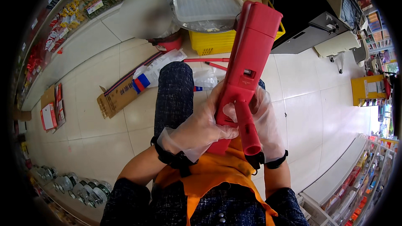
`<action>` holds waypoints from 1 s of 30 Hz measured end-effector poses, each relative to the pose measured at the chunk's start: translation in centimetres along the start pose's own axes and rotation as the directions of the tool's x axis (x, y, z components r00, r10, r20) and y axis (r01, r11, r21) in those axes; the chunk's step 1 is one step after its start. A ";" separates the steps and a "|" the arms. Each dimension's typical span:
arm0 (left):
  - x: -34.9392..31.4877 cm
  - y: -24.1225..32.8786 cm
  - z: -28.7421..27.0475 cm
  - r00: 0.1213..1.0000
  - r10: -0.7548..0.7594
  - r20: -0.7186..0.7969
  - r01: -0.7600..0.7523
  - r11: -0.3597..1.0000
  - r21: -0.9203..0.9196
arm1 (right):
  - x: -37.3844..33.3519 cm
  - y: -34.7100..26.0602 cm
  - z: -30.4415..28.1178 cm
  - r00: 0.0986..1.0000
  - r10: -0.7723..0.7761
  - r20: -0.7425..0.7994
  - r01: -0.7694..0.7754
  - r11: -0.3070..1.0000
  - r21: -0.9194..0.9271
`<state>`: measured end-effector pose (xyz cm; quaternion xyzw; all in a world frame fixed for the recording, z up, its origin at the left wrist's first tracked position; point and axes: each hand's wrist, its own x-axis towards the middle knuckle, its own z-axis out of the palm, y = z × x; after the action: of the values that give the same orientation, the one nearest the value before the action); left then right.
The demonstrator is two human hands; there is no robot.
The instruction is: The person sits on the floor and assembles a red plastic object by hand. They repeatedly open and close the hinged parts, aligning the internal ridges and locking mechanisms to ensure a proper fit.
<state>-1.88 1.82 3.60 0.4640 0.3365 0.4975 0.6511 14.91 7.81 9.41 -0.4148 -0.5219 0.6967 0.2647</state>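
A long, boxy red plastic piece [255, 42] stands tilted in front of me, with a slot in its face and a hollow tubular socket sticking out toward me. It looks like a dustpan head, but I cannot tell for certain. My left hand [197, 132], in a clear plastic glove, grips its left side near the lower end, the thumb lying under the socket. On the other side my right hand [266, 113], gloved too, is curled around the piece beside the socket; some of its fingers are hidden. The lower end rests near my orange apron [217, 175].
Flattened cardboard [121, 98], plastic wrapping [205, 77] and red poles [205, 60] lie on the tiles beyond my knee. A yellow basket [209, 44] with a lidded tray [205, 6] stands behind. Stocked shelves [63, 29] line the left; a desk cabinet [310, 33] stands right.
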 end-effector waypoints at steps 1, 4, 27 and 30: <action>0.1 0.2 0.2 1.000 0.006 0.005 -0.006 0.997 0.082 | -0.3 0.0 0.3 1.000 0.009 -0.018 -0.007 0.996 0.089; -0.1 0.2 0.6 0.993 0.116 -0.020 -0.110 0.975 0.193 | -0.3 0.0 0.0 1.000 -0.005 -0.029 0.006 0.998 0.056; -0.3 -0.8 0.7 0.996 -0.094 -0.002 0.093 0.983 -0.161 | 1.8 2.1 -1.5 0.973 -0.106 -0.205 0.162 0.947 0.277; -0.1 -0.6 0.7 0.994 -0.107 -0.006 0.105 0.984 -0.144 | 3.0 3.7 -1.6 0.949 -0.126 -0.288 0.202 0.946 0.252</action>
<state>-1.07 1.49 3.23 0.3939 0.3286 0.4884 0.7060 14.99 9.82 4.80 -0.4185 -0.4112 0.6760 0.4459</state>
